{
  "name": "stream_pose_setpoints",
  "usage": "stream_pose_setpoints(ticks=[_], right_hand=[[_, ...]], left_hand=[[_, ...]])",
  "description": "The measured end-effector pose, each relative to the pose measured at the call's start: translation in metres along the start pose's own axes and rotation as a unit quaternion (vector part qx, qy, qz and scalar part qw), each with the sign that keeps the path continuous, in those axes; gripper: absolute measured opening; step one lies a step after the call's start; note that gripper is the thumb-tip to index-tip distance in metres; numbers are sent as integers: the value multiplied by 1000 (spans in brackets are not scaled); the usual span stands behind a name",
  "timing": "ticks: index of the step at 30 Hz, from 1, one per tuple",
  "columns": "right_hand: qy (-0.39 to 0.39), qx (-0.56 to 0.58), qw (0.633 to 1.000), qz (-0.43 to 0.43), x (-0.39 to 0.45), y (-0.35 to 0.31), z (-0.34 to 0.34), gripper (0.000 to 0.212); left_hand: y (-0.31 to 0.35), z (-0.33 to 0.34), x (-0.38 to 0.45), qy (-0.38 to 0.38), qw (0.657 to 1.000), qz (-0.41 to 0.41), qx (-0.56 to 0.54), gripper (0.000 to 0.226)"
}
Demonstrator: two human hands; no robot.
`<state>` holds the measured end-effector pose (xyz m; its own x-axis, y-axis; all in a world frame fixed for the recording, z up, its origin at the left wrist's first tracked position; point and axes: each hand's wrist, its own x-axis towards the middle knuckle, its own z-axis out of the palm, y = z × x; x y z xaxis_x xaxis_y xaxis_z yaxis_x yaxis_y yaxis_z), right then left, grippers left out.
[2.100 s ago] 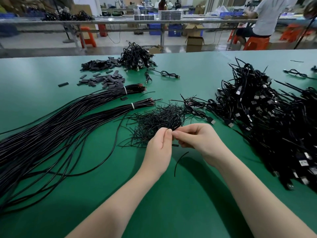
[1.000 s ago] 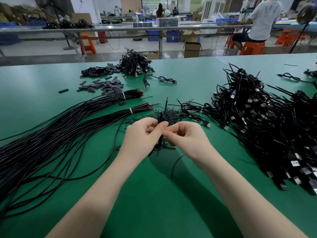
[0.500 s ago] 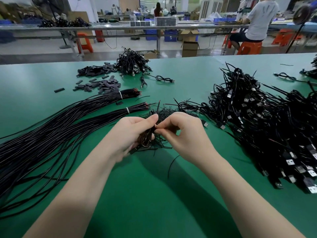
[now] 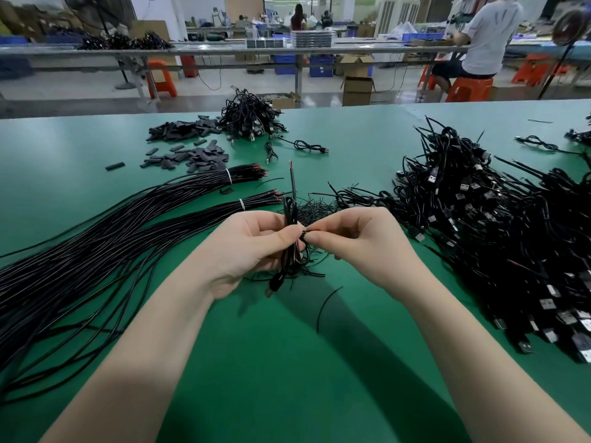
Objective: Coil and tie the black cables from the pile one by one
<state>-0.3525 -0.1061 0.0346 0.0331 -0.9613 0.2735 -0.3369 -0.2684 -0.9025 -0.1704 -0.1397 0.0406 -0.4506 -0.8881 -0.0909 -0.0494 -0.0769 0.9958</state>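
Above table (image 4: 96,148) centre, coiled cable (image 4: 290,219) now upright versus half a second back, gripped by left hand (image 4: 252,247); right hand (image 4: 358,241) pinches twist tie (image 4: 306,232) at its middle. Loose ties (image 4: 315,207) behind, finished pile (image 4: 499,225) right, straight cable bundles (image 4: 96,238) left.

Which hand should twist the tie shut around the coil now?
The right hand, probably: it already pinches the thin black tie at the coil's middle, while the left hand grips the coiled cable upright and should just keep it steady.
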Motion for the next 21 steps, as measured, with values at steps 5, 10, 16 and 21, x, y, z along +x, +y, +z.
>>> stream_pose_setpoints(ticks=[5, 10, 16, 21], right_hand=[[20, -39, 999, -29, 0, -2, 0, 17], [32, -140, 984, -108, -2, -4, 2, 14], [45, -146, 969, -192, -2, -5, 0, 14], [7, -34, 985, -168, -1, -6, -8, 23]], left_hand=[[-1, 4, 0, 18, 1000, 11, 13, 11], [0, 6, 0, 30, 999, 3, 20, 11], [2, 8, -2, 6, 998, -22, -61, 27], [3, 10, -2, -30, 988, -27, -152, 19]])
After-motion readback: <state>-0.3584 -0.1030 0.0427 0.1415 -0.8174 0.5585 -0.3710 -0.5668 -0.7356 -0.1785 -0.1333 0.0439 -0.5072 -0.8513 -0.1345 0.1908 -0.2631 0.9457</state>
